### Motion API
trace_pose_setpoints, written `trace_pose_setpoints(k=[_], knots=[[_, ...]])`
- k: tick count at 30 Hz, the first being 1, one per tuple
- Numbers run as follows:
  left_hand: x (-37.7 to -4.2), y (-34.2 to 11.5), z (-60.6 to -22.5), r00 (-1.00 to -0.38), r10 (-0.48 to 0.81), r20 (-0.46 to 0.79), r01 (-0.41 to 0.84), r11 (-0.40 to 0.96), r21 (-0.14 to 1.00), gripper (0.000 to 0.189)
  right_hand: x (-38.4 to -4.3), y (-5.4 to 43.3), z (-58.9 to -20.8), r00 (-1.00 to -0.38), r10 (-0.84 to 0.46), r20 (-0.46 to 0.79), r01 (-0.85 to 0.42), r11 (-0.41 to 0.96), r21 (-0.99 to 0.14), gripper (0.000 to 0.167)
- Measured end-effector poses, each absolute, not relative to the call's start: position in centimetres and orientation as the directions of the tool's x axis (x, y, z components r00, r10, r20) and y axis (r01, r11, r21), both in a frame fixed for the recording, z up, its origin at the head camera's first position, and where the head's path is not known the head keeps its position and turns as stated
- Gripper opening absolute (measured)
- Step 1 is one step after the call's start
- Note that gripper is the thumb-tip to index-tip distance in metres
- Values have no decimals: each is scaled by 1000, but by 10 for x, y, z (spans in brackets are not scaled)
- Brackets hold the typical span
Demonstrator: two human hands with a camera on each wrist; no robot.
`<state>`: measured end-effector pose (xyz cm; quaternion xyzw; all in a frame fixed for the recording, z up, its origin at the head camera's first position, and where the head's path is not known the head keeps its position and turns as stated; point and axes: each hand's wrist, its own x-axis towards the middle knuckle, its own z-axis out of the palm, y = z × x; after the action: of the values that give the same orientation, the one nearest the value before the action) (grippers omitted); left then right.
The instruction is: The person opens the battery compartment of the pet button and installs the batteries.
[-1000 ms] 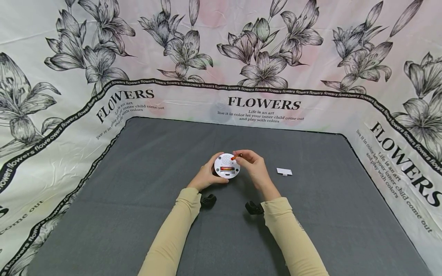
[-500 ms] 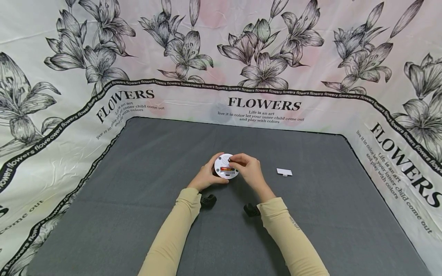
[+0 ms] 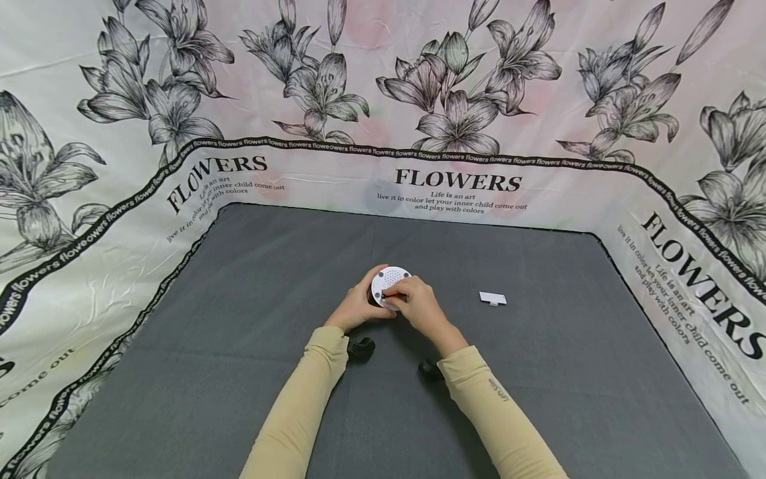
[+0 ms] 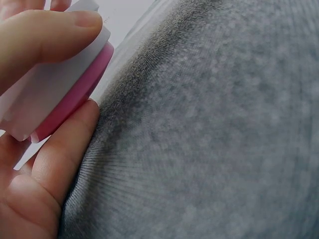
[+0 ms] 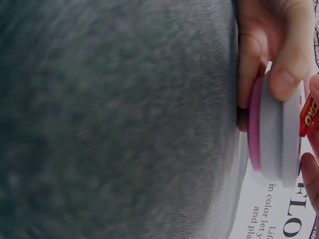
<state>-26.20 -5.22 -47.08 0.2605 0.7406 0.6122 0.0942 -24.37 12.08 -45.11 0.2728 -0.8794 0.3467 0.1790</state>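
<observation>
Cover (image 3: 493,298) off, right of the device (image 3: 391,275) your left hand (image 3: 356,306) is gripping; your right hand (image 3: 420,303) is pinching a seemingly unseated battery (image 5: 308,116).

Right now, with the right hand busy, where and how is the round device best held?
The round device is best gripped by its rim, from the left, as the left hand does: its thick, round sides should suit a curled hold, leaving the perforated face to the right hand and its battery.

The head view is bright and evenly lit, with soft shadow on the grey cloth (image 3: 287,266) beside the right sleeve (image 3: 497,419), while both wrist views show it blurred, the right one dimmer.
</observation>
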Motion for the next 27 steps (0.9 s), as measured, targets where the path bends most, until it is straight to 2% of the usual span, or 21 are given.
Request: trace_pose_setpoints(k=[4,16,22,27], knots=[[-261,-53,-469,-846,503,175,274,130,953,92,-243,121,-453,-758,-386,526,-637,613,-468,13],[-260,-53,-466,-841,512,177,276,123,953,92,-246,121,-457,-751,-393,531,-636,648,-419,14],[-260,-52,-467,-842,511,172,269,123,955,92,-242,121,-457,-809,-330,486,-557,693,-457,19],[-260,-51,-467,-847,504,171,264,119,957,92,-242,119,-457,-901,-137,411,-394,656,-644,25]])
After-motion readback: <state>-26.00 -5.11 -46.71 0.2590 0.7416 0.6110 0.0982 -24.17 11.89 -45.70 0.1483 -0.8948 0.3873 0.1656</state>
